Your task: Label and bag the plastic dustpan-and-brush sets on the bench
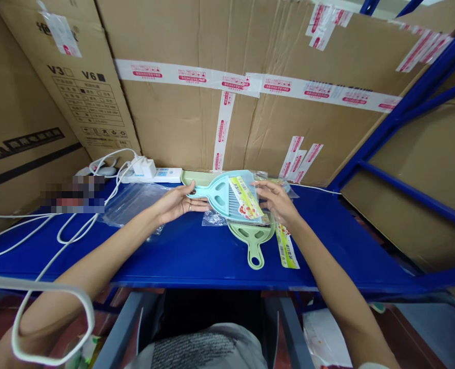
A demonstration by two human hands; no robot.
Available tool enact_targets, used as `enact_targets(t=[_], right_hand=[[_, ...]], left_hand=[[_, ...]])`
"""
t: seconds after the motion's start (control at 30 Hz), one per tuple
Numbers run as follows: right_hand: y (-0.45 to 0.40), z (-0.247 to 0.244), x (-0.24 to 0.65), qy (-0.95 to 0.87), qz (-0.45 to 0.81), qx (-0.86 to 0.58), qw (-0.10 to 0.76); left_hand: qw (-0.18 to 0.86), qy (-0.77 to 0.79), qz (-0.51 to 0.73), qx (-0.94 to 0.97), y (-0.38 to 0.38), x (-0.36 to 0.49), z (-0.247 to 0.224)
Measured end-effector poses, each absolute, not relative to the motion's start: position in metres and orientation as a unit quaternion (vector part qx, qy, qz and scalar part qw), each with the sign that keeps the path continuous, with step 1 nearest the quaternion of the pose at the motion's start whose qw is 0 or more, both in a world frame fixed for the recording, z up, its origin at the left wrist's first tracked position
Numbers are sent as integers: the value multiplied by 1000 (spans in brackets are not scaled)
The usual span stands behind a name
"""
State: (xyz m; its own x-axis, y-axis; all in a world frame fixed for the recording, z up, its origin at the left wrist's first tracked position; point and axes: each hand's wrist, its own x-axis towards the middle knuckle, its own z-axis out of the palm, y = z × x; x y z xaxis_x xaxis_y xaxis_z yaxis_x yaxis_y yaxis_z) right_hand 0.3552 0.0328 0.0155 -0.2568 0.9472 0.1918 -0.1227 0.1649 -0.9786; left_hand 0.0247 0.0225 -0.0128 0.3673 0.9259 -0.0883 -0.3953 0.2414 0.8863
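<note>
Currently: blue dustpan set in both hands, green set on table

We have the light-blue plastic dustpan (212, 192) up above the blue flat-topped table (173, 256), w/ its ribbed blue brush part (234, 204) and a yellow-green printed paper label (246, 198) on top. Our L hand (175, 204) grasps the handle, thumb above; our R hand (279, 202) holds the far right edge, approx. at the corner.

As for progress, we judge it is midway: the blue set is lifted and its label is on, but it is not put down. Clear film shows near its edge; we can't tell if it's sealed in. The pale-green plastic dustpan (252, 240) lies partly under it, handle towards us, and a second printed label (288, 248) is just beside; we can't tell if it is attached.

Around: an empty-looking clear plastic bag (135, 202) near the L hand, and a white power strip (167, 175) behind, along the brown cardboard wall (181, 118). In the way, poss.: the thick white cable loop (90, 318) over our L forearm. More wrapped items lie behind the R hand, contents unclear.
</note>
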Motion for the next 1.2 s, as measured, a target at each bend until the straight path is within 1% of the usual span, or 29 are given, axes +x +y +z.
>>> enact_targets(t=[0.1, 0.2, 0.27, 0.43, 0.5, 0.6, 0.73, 0.87, 1.03, 1.13, 1.2], right_hand=[[31, 16, 357, -594, 548, -348, 475], [29, 18, 358, -626, 572, -350, 398], [28, 16, 357, -640, 576, -347, 371], [29, 8, 352, -643, 525, -366, 420], [30, 7, 350, -644, 519, -368, 426], [29, 9, 349, -620, 530, -357, 455], [31, 16, 348, -512, 575, -363, 525], [29, 16, 345, -463, 598, -401, 517], [29, 14, 350, -507, 578, -430, 473], [45, 27, 366, -527, 567, -432, 462], [65, 44, 384, -540, 517, -452, 486]], left_hand=[[716, 332, 462, 404, 20, 27, -11], [720, 325, 461, 404, 19, 28, -11], [722, 317, 458, 409, 19, 29, -13], [721, 311, 459, 415, 20, 29, -14], [719, 310, 460, 418, 20, 29, -15], [714, 310, 464, 423, 22, 28, -16], [706, 308, 475, 426, 22, 28, -16], [706, 301, 477, 428, 20, 32, -17], [717, 290, 470, 425, 14, 41, -17], [728, 268, 460, 433, 9, 46, -12], [732, 252, 448, 447, 7, 45, -8]])
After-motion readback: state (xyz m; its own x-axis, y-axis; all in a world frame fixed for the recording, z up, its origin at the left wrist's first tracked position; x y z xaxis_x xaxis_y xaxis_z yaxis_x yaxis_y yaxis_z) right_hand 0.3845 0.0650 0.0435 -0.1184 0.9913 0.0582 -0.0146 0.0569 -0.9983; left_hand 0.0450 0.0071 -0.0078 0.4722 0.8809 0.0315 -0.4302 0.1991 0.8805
